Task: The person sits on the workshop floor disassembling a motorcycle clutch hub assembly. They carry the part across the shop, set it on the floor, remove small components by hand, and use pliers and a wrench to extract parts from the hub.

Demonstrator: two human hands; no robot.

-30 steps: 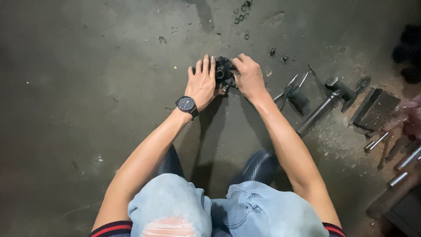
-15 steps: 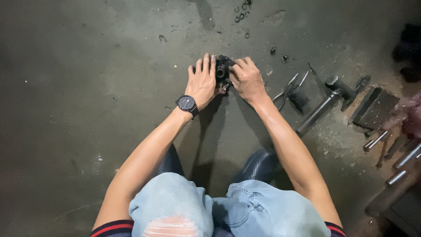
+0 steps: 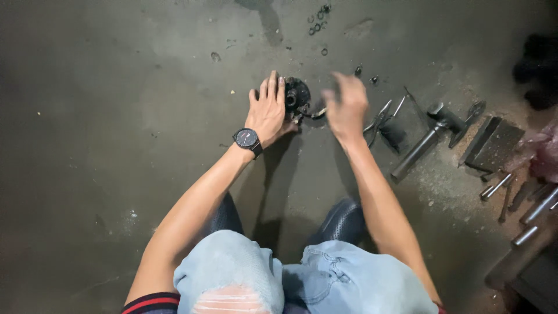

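Note:
I squat over a dark concrete floor. My left hand (image 3: 267,110), with a black wristwatch (image 3: 247,139) on its wrist, rests against a small black round metal part (image 3: 297,96) on the floor and steadies it from the left. My right hand (image 3: 347,107) is blurred and hovers just to the right of the part, apart from it. A thin dark bit (image 3: 317,113) shows between that hand and the part; whether the hand holds it is unclear.
Pliers (image 3: 381,119), a hammer (image 3: 427,136), a flat dark metal block (image 3: 494,142) and several metal rods (image 3: 523,203) lie to the right. Small rings (image 3: 317,23) are scattered at the far edge. My knees and dark shoes (image 3: 343,221) are below.
My right hand has come off the black part and moved a little to the right. My left hand stays on the part.

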